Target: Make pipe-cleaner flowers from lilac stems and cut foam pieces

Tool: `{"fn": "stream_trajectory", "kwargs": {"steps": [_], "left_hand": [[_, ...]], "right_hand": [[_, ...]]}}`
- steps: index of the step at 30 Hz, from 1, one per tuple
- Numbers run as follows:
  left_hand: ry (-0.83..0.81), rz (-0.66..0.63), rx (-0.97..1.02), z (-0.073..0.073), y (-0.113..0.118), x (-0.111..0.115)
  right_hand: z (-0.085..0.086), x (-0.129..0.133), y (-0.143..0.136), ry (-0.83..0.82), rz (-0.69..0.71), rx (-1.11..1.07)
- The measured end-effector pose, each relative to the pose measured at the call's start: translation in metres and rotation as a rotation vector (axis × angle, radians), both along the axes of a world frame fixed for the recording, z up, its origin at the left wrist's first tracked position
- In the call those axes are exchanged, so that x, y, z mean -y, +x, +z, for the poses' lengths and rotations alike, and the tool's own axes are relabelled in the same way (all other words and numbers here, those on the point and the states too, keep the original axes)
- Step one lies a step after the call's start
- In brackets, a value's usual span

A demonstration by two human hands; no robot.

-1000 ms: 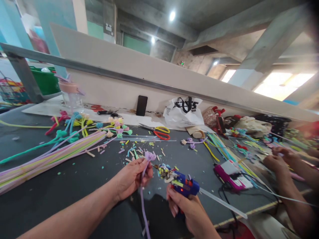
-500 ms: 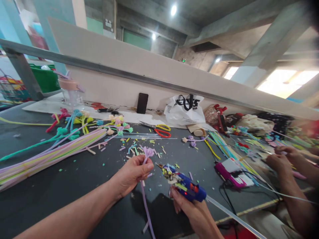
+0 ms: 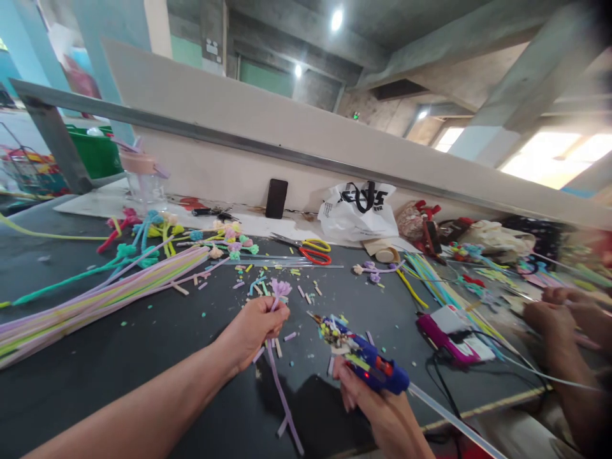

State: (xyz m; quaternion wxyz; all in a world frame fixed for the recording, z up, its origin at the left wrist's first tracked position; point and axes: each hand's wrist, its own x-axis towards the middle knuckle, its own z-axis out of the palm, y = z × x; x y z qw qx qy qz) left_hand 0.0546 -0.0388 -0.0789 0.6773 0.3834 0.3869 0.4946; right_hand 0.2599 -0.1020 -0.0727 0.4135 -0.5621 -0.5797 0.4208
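My left hand (image 3: 262,328) pinches a purple pipe-cleaner flower stem (image 3: 280,395). Its frilly purple head (image 3: 280,288) sticks up above the fingers, and the long stem with a short side twig hangs down toward the table's front. In my right hand (image 3: 368,395) is a blue hot glue gun (image 3: 370,360), its nozzle pointing up and left toward the flower but apart from it. Bits of coloured fuzz and dried glue cover the gun's front, a small red light glows on its side, and a clear glue stick (image 3: 454,417) runs out of its back.
Cut pipe-cleaner scraps lie scattered beyond my left hand. A bundle of pastel pipe cleaners (image 3: 119,287) lies left; scissors (image 3: 315,250), a phone (image 3: 276,198) and a white bag (image 3: 356,217) stand or lie behind. Right are a magenta-and-white box (image 3: 452,338), cables and a co-worker's hands (image 3: 557,312).
The glue gun in my right hand has shifted slightly right and down, away from the flower. My left hand has moved slightly left, still gripping the stem. The view has shifted a little.
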Motion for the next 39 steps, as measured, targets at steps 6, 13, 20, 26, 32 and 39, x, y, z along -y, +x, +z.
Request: {"fn": "stream_trajectory", "kwargs": {"steps": [6, 13, 20, 26, 32, 39], "left_hand": [[-0.04, 0.014, 0.112, 0.004, 0.005, 0.008], [-0.057, 0.013, 0.036, 0.001, 0.011, 0.01], [0.084, -0.011, -0.17, -0.007, 0.011, 0.009], [0.26, -0.022, -0.468, -0.005, 0.007, 0.007], [0.28, 0.001, -0.596, -0.002, 0.008, 0.007], [0.346, 0.013, -0.653, -0.005, 0.007, 0.006]], "right_hand": [[-0.004, 0.001, -0.006, 0.079, -0.165, 0.171], [0.007, -0.002, -0.023, 0.183, -0.094, 0.26], [0.016, -0.009, -0.031, 0.229, -0.046, 0.249], [0.013, -0.012, -0.032, 0.214, -0.06, 0.262], [0.01, -0.012, -0.035, 0.238, -0.088, 0.308], [0.002, -0.014, -0.031, 0.229, -0.064, 0.363]]}}
